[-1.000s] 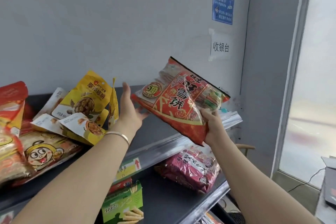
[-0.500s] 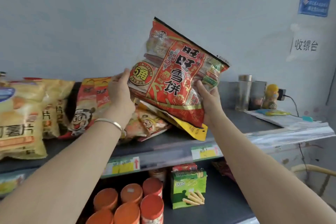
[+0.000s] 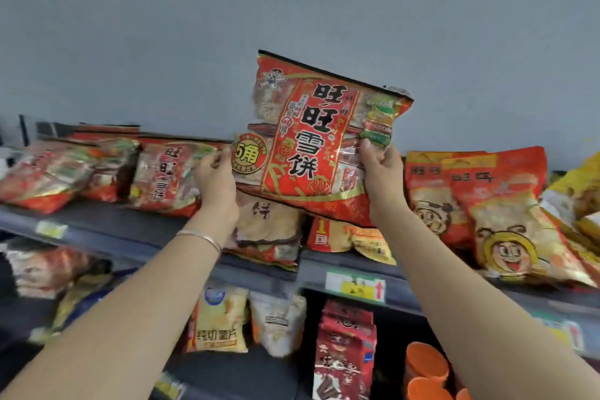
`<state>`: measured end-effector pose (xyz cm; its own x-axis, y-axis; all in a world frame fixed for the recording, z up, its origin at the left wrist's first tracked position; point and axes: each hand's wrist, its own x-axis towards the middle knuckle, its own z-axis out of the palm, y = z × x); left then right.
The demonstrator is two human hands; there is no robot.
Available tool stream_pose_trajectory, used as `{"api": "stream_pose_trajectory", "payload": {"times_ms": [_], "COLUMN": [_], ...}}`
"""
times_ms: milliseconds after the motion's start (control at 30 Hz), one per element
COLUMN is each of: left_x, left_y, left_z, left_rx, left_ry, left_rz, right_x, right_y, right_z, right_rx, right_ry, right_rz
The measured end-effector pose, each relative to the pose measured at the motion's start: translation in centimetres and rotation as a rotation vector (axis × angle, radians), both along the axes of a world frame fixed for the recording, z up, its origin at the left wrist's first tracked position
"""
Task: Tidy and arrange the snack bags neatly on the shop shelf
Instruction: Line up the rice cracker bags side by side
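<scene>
Bag [image 3: 319, 153] pinched at both edges: my left hand [image 3: 216, 182], right hand [image 3: 380, 178], fingers closed on film. Risk: slick film slips, bag drops on packs [image 3: 269, 230] below fingertips, toppling them.

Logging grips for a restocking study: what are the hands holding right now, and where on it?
Both hold one red printed rice-cracker bag: left hand on its left edge, right hand on its right edge.

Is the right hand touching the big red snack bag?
Touching. In the head view the right hand grips the right edge of the red snack bag.
</scene>
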<state>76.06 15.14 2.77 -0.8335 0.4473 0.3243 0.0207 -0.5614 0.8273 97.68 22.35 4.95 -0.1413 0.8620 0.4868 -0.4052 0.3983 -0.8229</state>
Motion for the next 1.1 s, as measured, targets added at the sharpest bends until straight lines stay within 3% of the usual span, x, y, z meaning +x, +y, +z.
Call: {"api": "stream_pose_trajectory", "payload": {"times_ms": [167,367,500,733,933,1100], "left_x": [-8.4,-19.3,-25.4,-33.7,-38.1,-39.3], "left_y": [-8.0,-13.8,-13.8,-9.2,-5.2,-2.1], "left_z": [-3.0,-5.9,-6.6,-7.4,-8.3,-9.6], "left_rx": [-0.053,-0.186,-0.435,-0.597,-0.875,-1.015], "left_ry": [0.139,0.073,0.085,0.091,0.175,0.322], "left_rz": [0.217,0.392,0.611,0.436,0.44,0.392], "right_x": [-12.8,-26.4,-33.5,-42.2,-46.0,-47.4], "right_y": [-3.6,-7.5,-7.6,-2.7,0.2,1.1], "right_z": [-1.4,-3.3,-4.8,-6.4,-8.9,-11.4], "right_rx": [0.054,0.149,0.192,0.214,0.153,0.223], "right_ry": [-0.087,-0.138,-0.169,-0.283,-0.483,-0.796], "right_rz": [0.195,0.361,0.385,0.276,0.055,-0.061]}}
